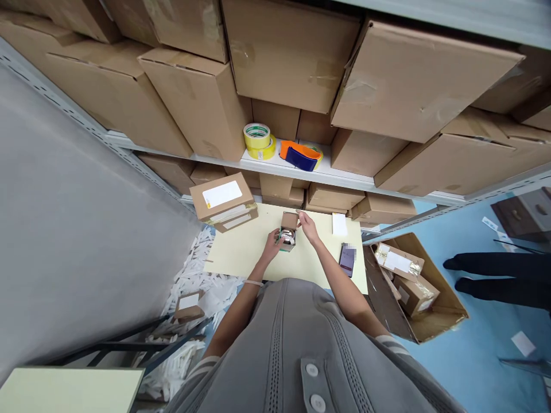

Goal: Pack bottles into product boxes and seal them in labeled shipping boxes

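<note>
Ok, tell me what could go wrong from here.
The shiny thing could spill out if the small open box tips in the left hand. The phone, lying near the right edge of the table, might get nudged off. The cardboard parcel at the back left corner could fall if bumped.

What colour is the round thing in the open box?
The round thing looks silver, head view.
</note>
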The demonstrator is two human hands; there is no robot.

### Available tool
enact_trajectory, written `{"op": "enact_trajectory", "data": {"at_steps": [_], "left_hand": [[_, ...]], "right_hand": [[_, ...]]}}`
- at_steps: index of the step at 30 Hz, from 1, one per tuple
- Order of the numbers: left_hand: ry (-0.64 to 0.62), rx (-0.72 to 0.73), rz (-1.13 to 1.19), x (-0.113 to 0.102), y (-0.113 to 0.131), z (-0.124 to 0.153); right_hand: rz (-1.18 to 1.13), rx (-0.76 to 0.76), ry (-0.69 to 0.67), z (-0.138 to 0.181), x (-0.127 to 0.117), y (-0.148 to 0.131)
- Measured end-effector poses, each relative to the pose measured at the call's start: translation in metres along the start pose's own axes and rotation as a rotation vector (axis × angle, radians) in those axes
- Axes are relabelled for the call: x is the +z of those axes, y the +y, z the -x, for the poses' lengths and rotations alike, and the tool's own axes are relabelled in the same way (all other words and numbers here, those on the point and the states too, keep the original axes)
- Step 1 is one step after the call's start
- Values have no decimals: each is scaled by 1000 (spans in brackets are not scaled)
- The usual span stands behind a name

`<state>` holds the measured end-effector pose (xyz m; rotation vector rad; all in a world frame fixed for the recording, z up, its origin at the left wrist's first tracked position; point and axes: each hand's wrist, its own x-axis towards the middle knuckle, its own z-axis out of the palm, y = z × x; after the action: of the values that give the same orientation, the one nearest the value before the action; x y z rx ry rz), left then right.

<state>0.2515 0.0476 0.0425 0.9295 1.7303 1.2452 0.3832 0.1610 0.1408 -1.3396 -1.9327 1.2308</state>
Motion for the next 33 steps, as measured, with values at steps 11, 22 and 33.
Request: {"op": "enact_trajectory", "data": {"at_steps": [11, 22, 33], "left_hand": [[-86, 116, 53, -11, 25, 10], [-126, 190, 95, -3, 10, 7], [-202, -72, 347, 4, -4, 9]], "right_hand": [[605, -347, -268, 56, 0, 14], [473, -387, -161, 55, 8, 34], [-191, 176, -71, 61, 44, 80]]}}
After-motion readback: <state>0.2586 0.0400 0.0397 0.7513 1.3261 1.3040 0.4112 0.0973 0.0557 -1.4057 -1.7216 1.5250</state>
